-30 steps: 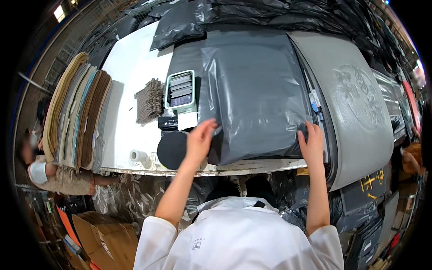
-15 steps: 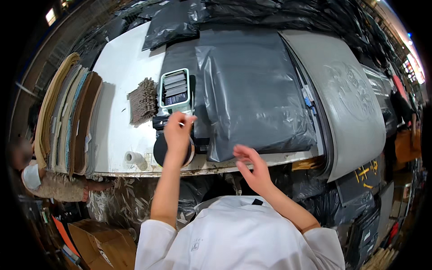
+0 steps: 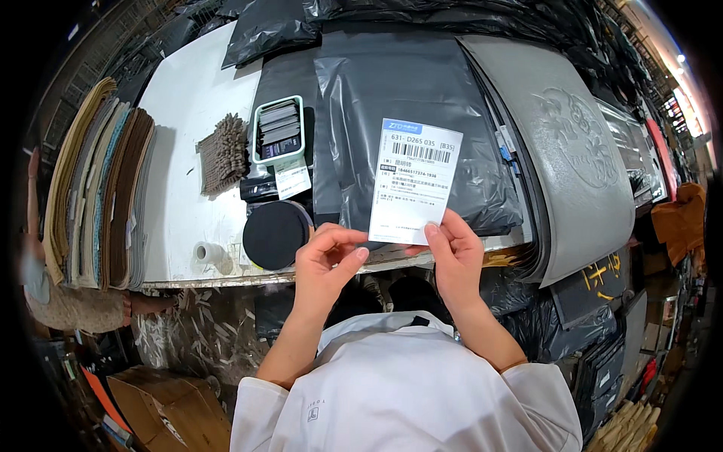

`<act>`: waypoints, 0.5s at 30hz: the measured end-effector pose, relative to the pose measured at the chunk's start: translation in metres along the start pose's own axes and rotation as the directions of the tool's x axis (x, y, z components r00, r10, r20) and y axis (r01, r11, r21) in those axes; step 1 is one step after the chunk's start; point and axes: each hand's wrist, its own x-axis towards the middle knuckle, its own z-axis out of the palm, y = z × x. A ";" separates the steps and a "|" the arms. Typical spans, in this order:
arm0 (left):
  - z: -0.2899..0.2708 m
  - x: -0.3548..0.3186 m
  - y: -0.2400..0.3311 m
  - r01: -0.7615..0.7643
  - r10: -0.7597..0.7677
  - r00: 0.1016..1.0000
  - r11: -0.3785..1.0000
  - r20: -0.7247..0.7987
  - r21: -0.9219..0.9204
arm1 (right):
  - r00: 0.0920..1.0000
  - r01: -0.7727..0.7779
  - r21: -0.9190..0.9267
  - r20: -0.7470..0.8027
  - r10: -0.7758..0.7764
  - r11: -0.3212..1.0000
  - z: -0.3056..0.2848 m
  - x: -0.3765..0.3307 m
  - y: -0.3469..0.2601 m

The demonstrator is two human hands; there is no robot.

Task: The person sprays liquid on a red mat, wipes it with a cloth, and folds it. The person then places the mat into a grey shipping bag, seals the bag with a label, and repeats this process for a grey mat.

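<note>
A white shipping label point(image 3: 410, 188) with a blue strip, a barcode and printed lines is held up over a large black plastic-wrapped package point(image 3: 354, 98). My right hand point(image 3: 459, 260) pinches its lower right corner, the thumb in front and fingers behind. By the lower left corner is my left hand point(image 3: 327, 264), thumb and index finger apart; whether the fingertip touches the label I cannot tell. Left of the package, a pale green-rimmed bin point(image 3: 279, 157) holds a stack of dark cards or packets. Another white label point(image 3: 292, 178) lies below the bin, above a round black disc point(image 3: 275, 237).
The white table point(image 3: 173, 151) carries a grey-brown shaggy mat piece point(image 3: 224, 154), a small white roll point(image 3: 203, 252) and a row of upright mats point(image 3: 98, 188). Grey embossed mats point(image 3: 557, 151) overhang its right side. A cardboard box point(image 3: 169, 407) stands at lower left.
The shipping label is now up in my right hand, which was empty and open before. My left hand has come away from beside the bin toward the label's lower corner. The view has shifted slightly.
</note>
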 end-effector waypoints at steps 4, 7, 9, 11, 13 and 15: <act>-0.001 -0.002 0.001 0.061 -0.060 0.998 0.996 0.023 -0.065 | 1.000 0.017 -0.048 0.004 -0.016 0.999 0.003 -0.006 0.000; -0.001 -0.002 -0.002 0.014 -0.012 0.999 0.998 0.031 -0.061 | 0.999 0.033 -0.071 0.003 -0.033 0.997 0.002 -0.008 0.001; 0.000 -0.001 -0.002 0.005 -0.003 0.999 0.998 0.034 -0.068 | 0.999 0.032 -0.070 -0.009 -0.032 0.997 0.002 -0.009 0.001; 0.000 -0.001 -0.002 0.018 -0.016 0.999 0.997 0.035 -0.076 | 0.999 0.019 -0.057 0.042 -0.016 0.998 -0.002 -0.010 0.002; -0.001 -0.002 -0.003 0.021 -0.016 0.999 0.996 0.047 -0.092 | 0.998 0.015 -0.055 0.068 -0.012 0.998 -0.005 -0.010 0.003; 0.001 -0.003 -0.001 0.048 -0.044 0.998 0.992 0.043 -0.114 | 0.998 0.020 -0.062 0.067 -0.016 0.998 -0.006 -0.011 0.004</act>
